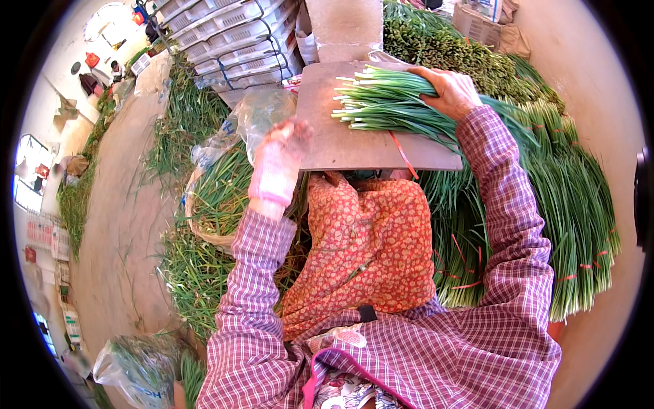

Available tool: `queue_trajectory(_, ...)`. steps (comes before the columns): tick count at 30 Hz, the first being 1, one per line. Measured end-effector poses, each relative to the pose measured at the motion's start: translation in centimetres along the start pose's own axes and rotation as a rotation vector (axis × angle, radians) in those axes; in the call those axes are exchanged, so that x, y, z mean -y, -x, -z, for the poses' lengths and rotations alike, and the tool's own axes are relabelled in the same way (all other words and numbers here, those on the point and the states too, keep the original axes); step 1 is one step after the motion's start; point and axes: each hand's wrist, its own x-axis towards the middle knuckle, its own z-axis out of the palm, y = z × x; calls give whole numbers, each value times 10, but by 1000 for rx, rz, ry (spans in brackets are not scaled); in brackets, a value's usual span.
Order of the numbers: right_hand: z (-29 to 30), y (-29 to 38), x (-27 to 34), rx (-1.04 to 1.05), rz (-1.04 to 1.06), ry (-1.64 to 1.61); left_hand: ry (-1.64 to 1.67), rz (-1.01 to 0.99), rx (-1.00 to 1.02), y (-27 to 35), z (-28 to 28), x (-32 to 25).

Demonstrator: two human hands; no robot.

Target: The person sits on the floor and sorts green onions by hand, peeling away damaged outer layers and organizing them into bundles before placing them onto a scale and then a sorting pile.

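Observation:
A bunch of green garlic chives [378,99] lies across a flat board [327,148], its pale cut ends to the left. My right hand [449,92] grips the leafy part from above at the board's right side. Beyond the hand, the leaf tips droop over the right edge. A red tie strip [403,156] lies partly under the bunch and hangs over the near edge. By the board's left edge is my left hand [281,148], in a pink fingerless covering. Its fingers look curled but are blurred, so whether they hold anything cannot be made out.
Tied chive bundles [567,220] are heaped to the right, with more stacked greens [449,51] behind. A basket [209,237] of loose leaves stands left, near a clear plastic bag [265,112]. Stacked white crates [235,41] rise at the back. A filled bag [138,368] sits lower left.

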Motion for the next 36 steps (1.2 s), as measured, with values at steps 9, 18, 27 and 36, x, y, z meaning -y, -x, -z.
queue_trajectory(9, -112, -43, -2, 248, -83, -147, -225, 11, -280, 68, 150, 18)
queue_trajectory(18, -132, -36, 9, 37, -27, -210, -606, -384, -809, 104, 233, -5)
queue_trajectory(27, -104, -45, 219, 320, 634, -856, -2006, 268, -641, 64, 245, -24)
queue_trajectory(36, -207, -82, 338, 541, 530, -603, -1973, 276, -814, 146, 283, 19)
